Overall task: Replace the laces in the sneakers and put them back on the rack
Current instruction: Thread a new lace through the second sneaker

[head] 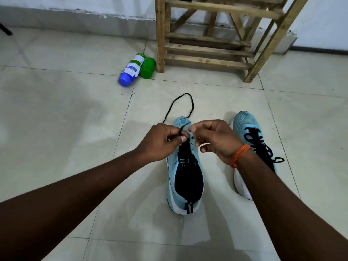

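Here's the unlaced sneaker point(185, 176) flat on the pale, glossy tiled floor point(66, 113), long axis running straight away from the person: toe aimed at the rack, white heel with its black pull-tab nearest the camera. The upper is a light-blue knit and the tongue and lining are black, lying wide open. The left hand point(162, 142) pinches the thin black lace point(190, 102) between thumb and forefinger, right over the eyelets at the toe end. From there the round cord swings out in a long, narrow loop on the tiles beyond the toe. The right hand point(216, 140), with an orange thread band point(240, 155) on its wrist, curls its fingers at the right eyelet row; whether it grips fabric or lace tip, I cannot tell. Just to the right lies the laced sneaker point(244, 127), toe also away, black laces crossed, heel hidden behind the forearm. The slatted raw-wood rack point(207, 46) stands at the floor's far edge by the wall. Beside its left leg are a blue-capped white bottle point(131, 69) and a green container point(148, 67), touching.
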